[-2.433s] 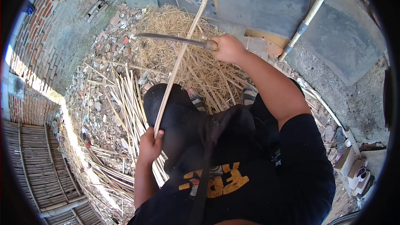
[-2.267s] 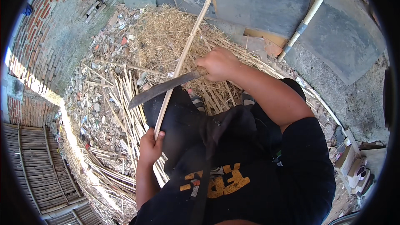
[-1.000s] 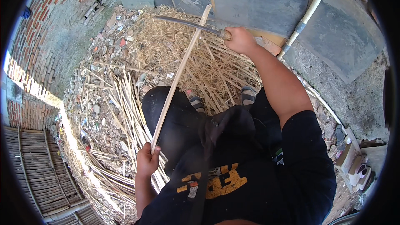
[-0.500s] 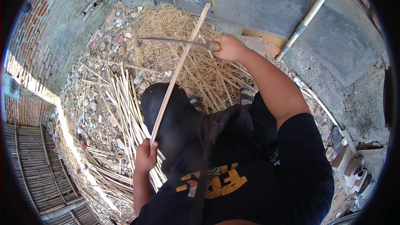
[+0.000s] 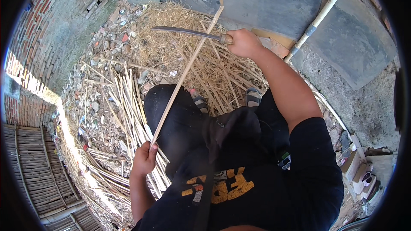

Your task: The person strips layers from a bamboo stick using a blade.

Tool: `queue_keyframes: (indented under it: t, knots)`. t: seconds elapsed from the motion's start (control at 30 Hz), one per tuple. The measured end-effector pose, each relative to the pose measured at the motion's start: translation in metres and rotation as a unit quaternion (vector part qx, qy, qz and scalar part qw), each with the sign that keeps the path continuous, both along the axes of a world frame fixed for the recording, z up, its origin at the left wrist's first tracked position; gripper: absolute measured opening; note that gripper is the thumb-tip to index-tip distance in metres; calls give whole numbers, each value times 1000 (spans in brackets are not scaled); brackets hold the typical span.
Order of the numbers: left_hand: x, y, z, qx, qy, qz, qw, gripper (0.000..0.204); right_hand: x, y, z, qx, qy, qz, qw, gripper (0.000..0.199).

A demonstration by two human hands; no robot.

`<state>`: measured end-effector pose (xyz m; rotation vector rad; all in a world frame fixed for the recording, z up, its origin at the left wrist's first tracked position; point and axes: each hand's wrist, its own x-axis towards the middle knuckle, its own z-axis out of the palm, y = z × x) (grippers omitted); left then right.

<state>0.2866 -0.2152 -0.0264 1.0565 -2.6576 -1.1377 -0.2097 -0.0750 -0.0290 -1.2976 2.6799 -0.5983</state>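
Note:
My left hand grips the near end of a long pale bamboo strip that slants up and away over my dark-trousered knee. My right hand holds the wooden handle of a long curved knife. The blade points left and crosses the strip near its far end, over a heap of straw-like shavings.
Cut bamboo strips lie piled on rubble at my left. A brick wall curves along the left, with woven bamboo panels below it. A white pipe runs over grey slabs at the upper right. My sandalled feet rest in the shavings.
My right hand has kept swinging the knife, down along the strip and back up; the blade now sits slightly higher and further right than half a second ago. My left hand stays put.

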Motion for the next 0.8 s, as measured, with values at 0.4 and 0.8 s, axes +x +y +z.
queue_keyframes:
  t: [0.4,0.8]
  knots:
    - [4,-12,-9,29,-9,-5,1000,51,-55,21,-17,-35,-16,-99,994,34]
    - [-5,10,-16,-75,-32,22,996,50,35,4,46,125,47,158,978,25]
